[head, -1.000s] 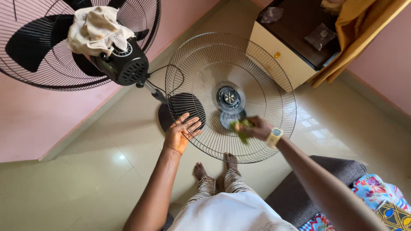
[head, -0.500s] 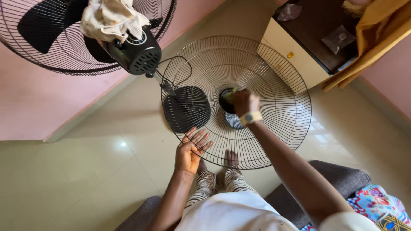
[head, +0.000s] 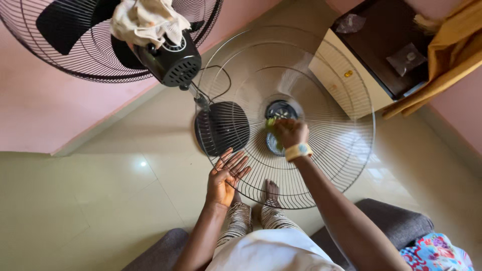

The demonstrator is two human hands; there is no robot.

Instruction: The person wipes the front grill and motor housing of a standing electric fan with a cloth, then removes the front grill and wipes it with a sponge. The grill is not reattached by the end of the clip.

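In the middle of the frame a round wire fan guard (head: pixel 321 150) with a dark centre cap stands tilted over the glossy cream tiled floor (head: pixel 100 200), its lower rim just above the person's bare feet. The left hand (head: pixel 227 175) lies flat and open against the guard's lower left edge, fingers spread and palm up against the wires, gripping nothing. The right hand (head: pixel 290 131), with a pale yellow wristwatch (head: pixel 298 150) on the wrist, is curled closed around a small green cloth (head: pixel 271 123), pressed to the wires just below the centre cap; only a bit of the cloth shows at the fingers.

In the upper left of the frame a black standing fan (head: pixel 168 62) shows its rear grille, blades and motor housing, with a crumpled off-white rag (head: pixel 145 20) draped over the top of the motor. Its round black base (head: pixel 221 128) sits on the floor behind the guard's left side. A cream cabinet with a dark top (head: pixel 346 75) stands at upper right, beside a hanging mustard-yellow cloth (head: pixel 447 55).
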